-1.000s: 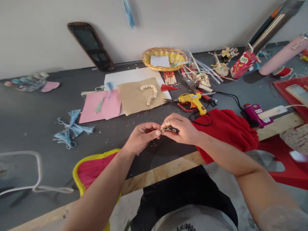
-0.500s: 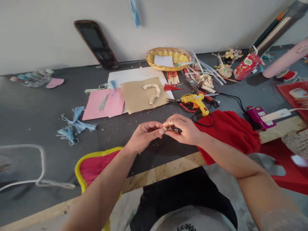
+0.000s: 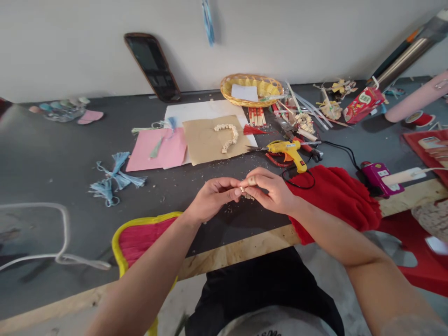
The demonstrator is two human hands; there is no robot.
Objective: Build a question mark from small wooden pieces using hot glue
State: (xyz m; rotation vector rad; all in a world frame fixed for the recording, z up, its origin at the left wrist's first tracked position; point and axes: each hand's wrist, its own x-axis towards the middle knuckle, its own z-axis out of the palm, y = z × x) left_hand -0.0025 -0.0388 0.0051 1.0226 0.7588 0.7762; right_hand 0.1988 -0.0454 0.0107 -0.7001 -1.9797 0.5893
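My left hand (image 3: 214, 198) and my right hand (image 3: 269, 189) meet above the near part of the dark table. Between their fingertips they pinch a short strand of small cream pieces (image 3: 248, 196), which hangs partly under my right fingers. Most of the strand is hidden by the fingers. Past my hands, a curved chain of similar cream pieces (image 3: 232, 140) lies on a brown paper sheet (image 3: 201, 142). Small pale crumbs are scattered on the table around my hands.
A yellow glue gun (image 3: 289, 150) and scissors (image 3: 255, 148) lie beyond my right hand, near a red cloth (image 3: 336, 196). Farther back stands a wicker basket (image 3: 229, 97). Blue tassels (image 3: 117, 177) and pink paper (image 3: 154, 151) lie left. Another person's hand (image 3: 439, 151) shows at the right edge.
My fingertips have shifted slightly on the strand, and its pieces now hang lower under my right hand. The whole view has swung a little to the left.
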